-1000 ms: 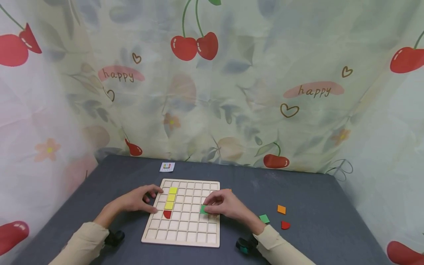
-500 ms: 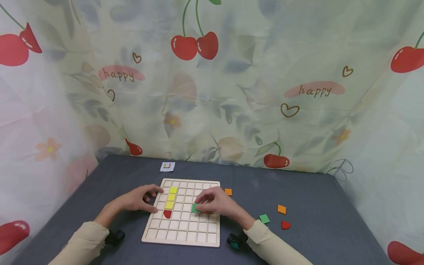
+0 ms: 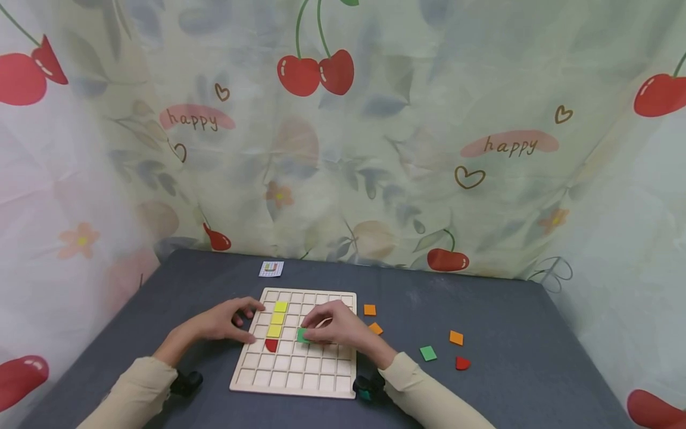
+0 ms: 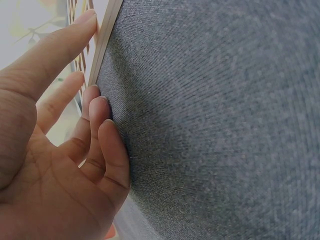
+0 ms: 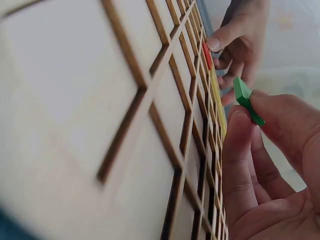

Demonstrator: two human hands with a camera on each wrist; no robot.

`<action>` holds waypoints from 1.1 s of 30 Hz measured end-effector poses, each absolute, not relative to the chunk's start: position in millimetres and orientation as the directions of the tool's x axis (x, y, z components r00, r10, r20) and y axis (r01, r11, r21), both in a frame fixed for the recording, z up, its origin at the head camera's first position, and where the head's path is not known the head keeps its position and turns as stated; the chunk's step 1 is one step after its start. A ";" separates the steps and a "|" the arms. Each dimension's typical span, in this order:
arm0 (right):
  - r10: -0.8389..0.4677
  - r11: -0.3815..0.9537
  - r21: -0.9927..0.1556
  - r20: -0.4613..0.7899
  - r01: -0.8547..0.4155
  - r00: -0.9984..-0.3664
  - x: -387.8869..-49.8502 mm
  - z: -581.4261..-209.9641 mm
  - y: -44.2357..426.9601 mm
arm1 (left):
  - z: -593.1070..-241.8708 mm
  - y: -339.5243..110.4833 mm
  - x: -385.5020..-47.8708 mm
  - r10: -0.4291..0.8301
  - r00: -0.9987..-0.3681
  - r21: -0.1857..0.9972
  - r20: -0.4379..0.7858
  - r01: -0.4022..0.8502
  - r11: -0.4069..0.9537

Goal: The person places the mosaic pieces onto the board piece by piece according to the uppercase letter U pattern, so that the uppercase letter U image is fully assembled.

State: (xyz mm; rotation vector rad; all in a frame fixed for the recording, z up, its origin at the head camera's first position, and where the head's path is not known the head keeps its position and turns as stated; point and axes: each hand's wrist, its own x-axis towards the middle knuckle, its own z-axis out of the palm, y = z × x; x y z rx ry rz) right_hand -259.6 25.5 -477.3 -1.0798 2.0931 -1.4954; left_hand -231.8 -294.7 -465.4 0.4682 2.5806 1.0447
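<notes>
A wooden grid board lies on the dark table. Three yellow square tiles sit in one column of it, with a red quarter-round tile just below them. My right hand pinches a green square tile between thumb and fingers, over the middle of the board. In the right wrist view that tile is tilted and apart from the grid. At the board's left edge rests my left hand, its thumb and fingertips touching the rim; the left wrist view shows its fingers loosely bent.
Right of the board lie orange square tiles, another green tile and another red tile. A small pattern card lies behind the board. A printed curtain hangs beyond the table.
My right hand has moved left across the board with the green tile, uncovering orange tiles beside the board's right edge. My left hand has stayed at the left rim.
</notes>
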 end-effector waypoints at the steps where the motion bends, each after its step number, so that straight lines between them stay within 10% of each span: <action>1: -0.750 0.151 -0.910 0.148 -0.386 -0.644 -259.7 -477.1 23.2 | -465.1 -294.7 -231.9 0.411 -0.896 0.711 -0.166 0.180 0.680; 33: -0.740 0.292 -0.866 0.063 -0.405 -0.670 -244.1 -472.5 -20.4 | -462.2 -293.9 -230.6 0.403 -0.899 0.699 -0.173 0.176 0.693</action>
